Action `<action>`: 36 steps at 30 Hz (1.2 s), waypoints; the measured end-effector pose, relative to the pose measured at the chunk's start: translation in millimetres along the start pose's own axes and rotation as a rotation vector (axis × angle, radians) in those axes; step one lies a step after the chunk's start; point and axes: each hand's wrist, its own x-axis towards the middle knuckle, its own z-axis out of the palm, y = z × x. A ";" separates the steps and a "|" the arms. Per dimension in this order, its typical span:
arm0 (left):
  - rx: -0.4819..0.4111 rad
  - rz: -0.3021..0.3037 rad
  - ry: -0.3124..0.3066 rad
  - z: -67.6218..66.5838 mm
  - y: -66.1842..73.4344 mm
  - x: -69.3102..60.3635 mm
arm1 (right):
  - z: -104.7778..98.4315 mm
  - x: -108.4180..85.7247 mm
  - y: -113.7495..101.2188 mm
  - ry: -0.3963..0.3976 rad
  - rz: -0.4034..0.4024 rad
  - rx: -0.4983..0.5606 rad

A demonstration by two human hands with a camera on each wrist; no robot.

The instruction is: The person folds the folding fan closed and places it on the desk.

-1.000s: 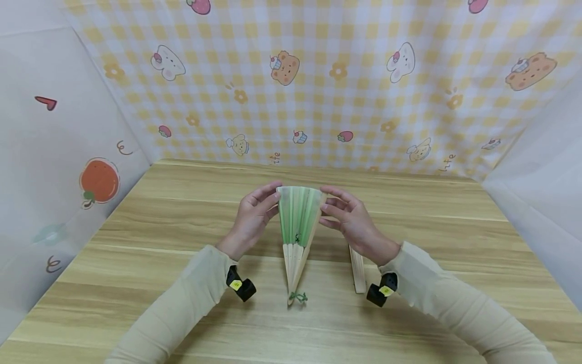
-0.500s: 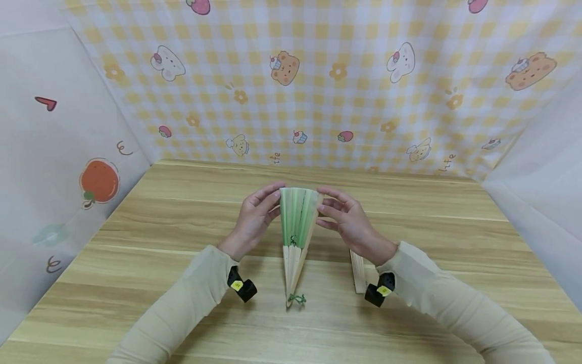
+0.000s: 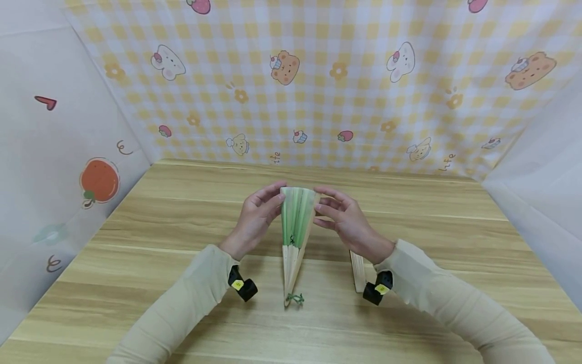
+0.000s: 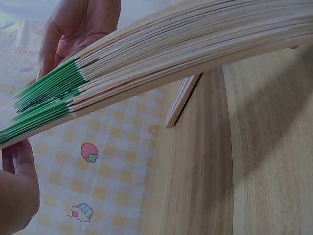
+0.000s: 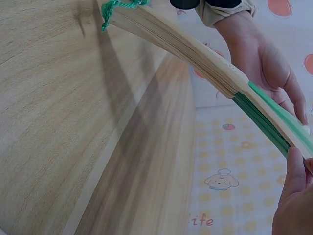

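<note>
In the head view a green folding fan [image 3: 296,217] with pale wooden ribs is partly spread between both hands, its narrow end toward me. My left hand [image 3: 254,217] pinches the upper left edge between thumb and fingers. At the upper right edge, my right hand [image 3: 353,226] pinches the outer rib. A green cord [image 3: 295,299] hangs at the fan's pivot. Both wrist views show the fan raised above the table, its ribs [image 4: 171,61] stacked closely and the green leaf [image 5: 261,125] folded in pleats.
A slim bundle of wooden slats [image 3: 358,273] lies on the wood-grain table [image 3: 136,283], partly under my right hand. Behind the table hangs a yellow checked cloth [image 3: 318,101]. A white sheet [image 3: 54,151] closes off the left side.
The fan has become narrower as my right hand moved left toward my left hand, which shifted slightly right. Its pivot end has also drifted a little left.
</note>
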 end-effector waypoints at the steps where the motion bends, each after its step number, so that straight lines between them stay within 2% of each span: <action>1: -0.003 -0.001 0.003 0.2 -0.1 0.3 | 0.1 0.2 0.1 -0.001 0.001 0.002; 22: -0.038 0.008 0.030 3.7 3.2 1.2 | -1.0 2.0 1.0 0.003 0.000 0.009; 36: -0.074 0.009 0.011 5.9 5.6 -0.7 | -2.3 2.4 2.2 0.004 -0.009 0.018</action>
